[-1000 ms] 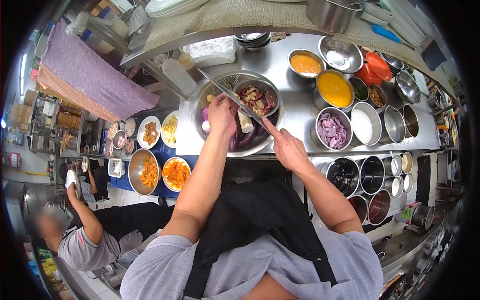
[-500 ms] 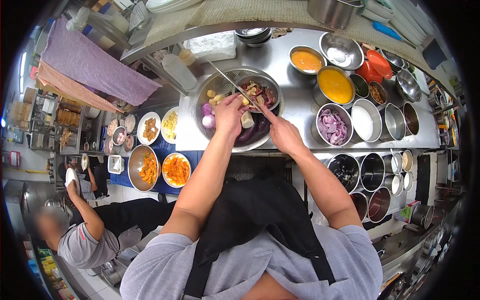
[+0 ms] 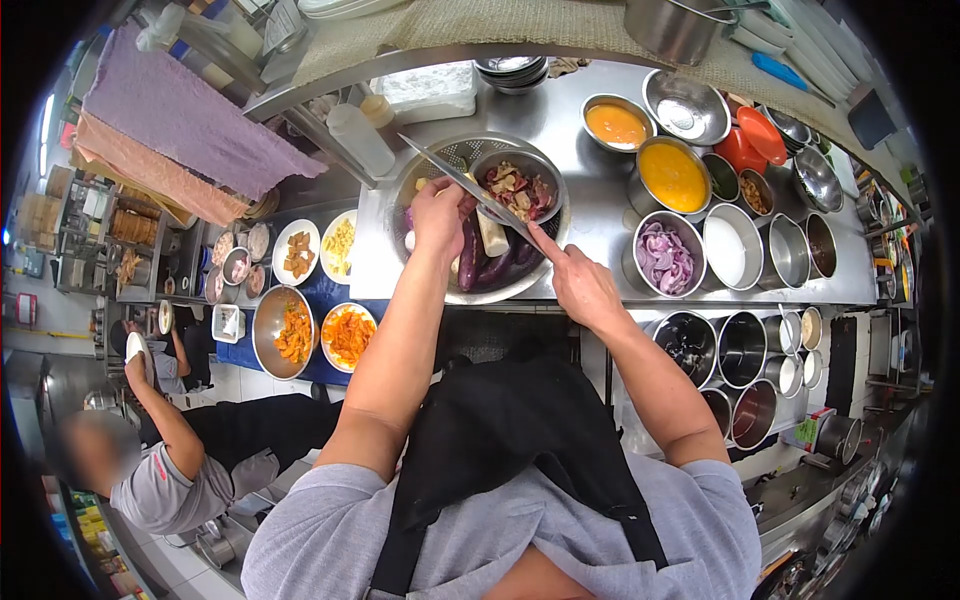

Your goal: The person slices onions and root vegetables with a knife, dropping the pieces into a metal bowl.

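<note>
My right hand grips a long knife, its blade slanting up and left over a large steel colander. Over the colander's left side is my left hand, fingers curled in; whatever they hold is hidden. Between my hands, below the blade, a pale peeled piece rests near dark purple eggplants. A smaller steel bowl inside the colander holds reddish and pale peelings. Something purple, partly hidden, lies beside my left wrist.
Right of the colander stand a pot of sliced purple onion, a pot of yellow liquid and several steel containers. A shelf edge overhangs the counter's back. At left are plates of cut food and another person.
My left hand has shifted left, away from the pale piece, which now shows more. The knife has moved slightly, and its blade shows broader. My right hand is a little lower and further right.
</note>
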A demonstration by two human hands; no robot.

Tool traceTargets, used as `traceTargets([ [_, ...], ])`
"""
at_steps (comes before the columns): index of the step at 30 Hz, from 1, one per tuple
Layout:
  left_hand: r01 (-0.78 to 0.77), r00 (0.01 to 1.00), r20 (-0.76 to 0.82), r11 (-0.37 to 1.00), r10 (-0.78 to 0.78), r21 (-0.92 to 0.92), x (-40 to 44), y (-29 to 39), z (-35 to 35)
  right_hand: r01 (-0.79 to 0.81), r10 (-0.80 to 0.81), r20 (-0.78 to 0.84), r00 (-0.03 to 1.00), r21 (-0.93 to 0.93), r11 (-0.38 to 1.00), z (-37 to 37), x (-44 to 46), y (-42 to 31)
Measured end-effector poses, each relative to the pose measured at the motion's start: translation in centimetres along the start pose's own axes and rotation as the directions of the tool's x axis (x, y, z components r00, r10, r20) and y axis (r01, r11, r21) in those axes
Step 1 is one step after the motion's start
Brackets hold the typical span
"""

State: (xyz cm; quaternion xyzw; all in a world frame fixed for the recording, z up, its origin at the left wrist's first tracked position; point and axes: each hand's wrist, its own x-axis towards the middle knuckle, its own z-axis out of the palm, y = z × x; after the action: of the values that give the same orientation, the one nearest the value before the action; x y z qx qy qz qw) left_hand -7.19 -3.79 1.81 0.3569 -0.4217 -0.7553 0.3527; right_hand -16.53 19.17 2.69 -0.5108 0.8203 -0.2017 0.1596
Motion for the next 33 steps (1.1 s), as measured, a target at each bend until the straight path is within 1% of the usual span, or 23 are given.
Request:
traceTargets([
  [1,0.002,1.000,0.001,1.000,-0.002,0.001,-0.3,0.0,0.3,-0.003,0.003,-0.013,1.000,0.000,1.000,0.0,0.2,0.0],
  [3,0.019,0.997,0.071,1.000,-0.018,-0.019,-1.0,0.0,0.7,-0.021,0.021,-0.003,1.000,0.011,1.000,-0.2,0.7,-0.2],
  [4,0.021,0.997,0.071,1.000,-0.020,-0.017,-1.1,-0.3,0.7,-0.037,0.037,0.006,0.999,0.022,0.999,-0.3,1.0,-0.3],
  [5,0.047,0.993,0.104,0.999,-0.046,-0.008,-1.1,-0.6,0.6,-0.039,0.039,0.006,0.999,0.023,0.999,0.0,1.4,0.1],
  [7,0.082,0.984,0.161,0.997,-0.080,-0.004,-1.3,-1.3,0.5,-0.022,0.024,-0.009,1.000,0.205,0.979,0.5,2.4,0.7],
  [8,0.082,0.984,0.161,0.997,-0.080,-0.001,-1.2,-1.5,0.4,-0.021,0.024,-0.010,1.000,0.208,0.978,0.6,2.8,0.9],
  [10,0.074,0.976,0.210,0.993,-0.053,-0.096,-1.1,-1.2,0.7,-0.111,0.090,0.093,0.992,0.251,0.961,0.0,3.3,0.8],
  [11,0.081,0.982,0.181,0.989,-0.058,-0.121,-1.0,-0.8,0.6,-0.105,0.085,0.091,0.992,0.250,0.962,0.0,3.4,0.8],
  [13,0.052,0.987,0.157,0.991,-0.033,-0.122,-0.3,-0.4,0.2,-0.034,0.035,0.000,0.999,0.268,0.963,0.3,2.7,0.9],
  [14,0.028,0.991,0.136,0.992,-0.011,-0.120,-0.1,-0.4,0.1,-0.034,0.035,0.002,0.999,0.268,0.963,0.3,2.4,0.9],
  [16,0.011,0.992,0.124,0.990,0.007,-0.142,-0.1,0.1,0.2,-0.021,0.025,-0.024,0.999,0.159,0.987,-0.1,1.7,0.3],
  [17,0.001,0.993,0.113,0.989,0.016,-0.150,-0.1,0.2,0.3,-0.019,0.023,-0.022,0.999,0.160,0.987,-0.3,1.4,-0.1],
  [19,-0.009,0.995,0.101,0.987,0.025,-0.160,0.2,0.1,0.3,-0.049,0.048,0.011,0.999,0.084,0.995,-0.6,0.9,-0.7],
  [22,-0.044,0.996,0.063,0.980,0.058,-0.195,0.4,0.1,0.5,-0.013,0.016,-0.035,0.999,0.096,0.995,-0.3,0.4,-0.6],
  [24,-0.085,0.995,0.030,0.981,0.092,-0.173,0.2,0.1,0.9,-0.022,0.025,-0.031,0.999,0.084,0.996,-0.5,0.3,-0.7],
  [27,-0.095,0.995,-0.011,0.984,0.094,-0.153,-0.2,0.3,1.6,-0.033,0.035,-0.029,0.999,0.070,0.997,-0.6,0.3,-0.6],
  [30,-0.074,0.997,0.021,0.984,0.078,-0.159,0.0,0.0,1.5,-0.035,0.037,-0.035,0.999,0.066,0.997,-0.4,0.3,-0.5],
  [33,-0.061,0.998,0.009,0.983,0.063,-0.171,0.1,-0.4,1.6,-0.040,0.042,-0.036,0.998,0.049,0.998,-0.3,0.9,-0.6],
])
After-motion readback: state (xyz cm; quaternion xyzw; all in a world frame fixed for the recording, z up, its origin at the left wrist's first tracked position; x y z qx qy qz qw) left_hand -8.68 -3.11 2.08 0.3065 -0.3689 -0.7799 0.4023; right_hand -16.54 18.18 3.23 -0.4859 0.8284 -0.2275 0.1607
